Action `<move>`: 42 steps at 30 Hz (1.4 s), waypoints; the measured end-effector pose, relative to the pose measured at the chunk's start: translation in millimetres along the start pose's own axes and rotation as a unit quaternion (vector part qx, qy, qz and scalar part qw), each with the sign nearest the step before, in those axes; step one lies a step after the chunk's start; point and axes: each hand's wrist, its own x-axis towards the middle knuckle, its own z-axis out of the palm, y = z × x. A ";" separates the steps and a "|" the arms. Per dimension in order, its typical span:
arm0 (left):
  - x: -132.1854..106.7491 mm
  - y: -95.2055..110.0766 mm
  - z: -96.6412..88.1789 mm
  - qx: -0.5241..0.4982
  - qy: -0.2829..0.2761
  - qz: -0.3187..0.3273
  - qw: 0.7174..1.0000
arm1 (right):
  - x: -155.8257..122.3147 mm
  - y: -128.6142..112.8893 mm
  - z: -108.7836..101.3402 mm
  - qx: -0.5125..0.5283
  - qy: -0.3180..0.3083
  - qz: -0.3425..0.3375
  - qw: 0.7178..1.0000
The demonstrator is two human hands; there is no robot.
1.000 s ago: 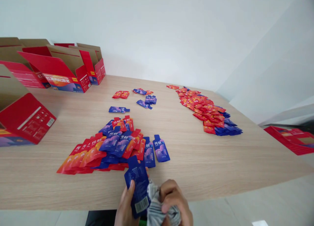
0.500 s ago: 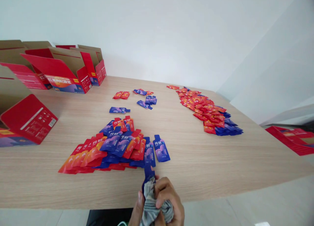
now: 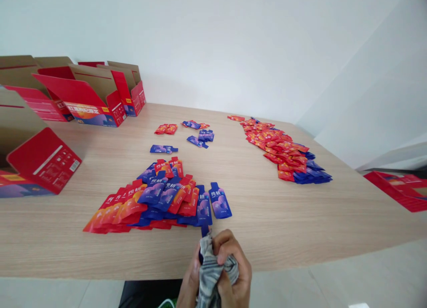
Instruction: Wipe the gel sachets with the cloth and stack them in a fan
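At the table's near edge my left hand (image 3: pixel 191 281) holds a blue pouch (image 3: pixel 204 231), of which only the top tip shows. My right hand (image 3: pixel 233 270) presses a grey striped cloth (image 3: pixel 211 272) against that pouch, wrapping most of it. Just beyond my hands lies a fanned pile of red and blue pouches (image 3: pixel 156 199) on the wooden table (image 3: pixel 267 219). One blue pouch (image 3: pixel 219 202) lies at the pile's right side.
A second long pile of red and blue pouches (image 3: pixel 287 152) lies at the far right. Small groups of pouches (image 3: pixel 196 134) sit mid-table. Open red cardboard boxes (image 3: pixel 90 94) stand at the far left, one (image 3: pixel 33 161) nearer. Flat red cartons (image 3: pixel 396 190) lie at the right.
The blue pouch was upright and plainly visible in my left hand; now the cloth covers nearly all of it. Both hands have shifted slightly right and forward.
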 end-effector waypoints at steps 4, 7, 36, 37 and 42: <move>-11.0 13.2 0.8 -0.020 0.078 0.032 0.996 | -31.9 20.7 2.6 0.050 -0.090 -0.008 0.995; -21.1 15.3 4.3 -0.023 0.076 0.046 0.996 | -36.5 26.6 0.5 0.054 -0.102 -0.013 0.993; 13.3 16.9 -13.6 0.117 -0.057 0.205 0.970 | 160.4 -21.1 -82.9 -0.328 -0.321 0.140 0.877; 16.0 15.5 -16.6 0.115 -0.067 0.203 0.970 | 185.1 -14.2 -82.7 -0.328 -0.304 0.138 0.884; 21.5 10.8 -25.3 0.096 -0.121 0.189 0.970 | 283.0 49.7 -43.0 -0.342 -0.323 0.178 0.864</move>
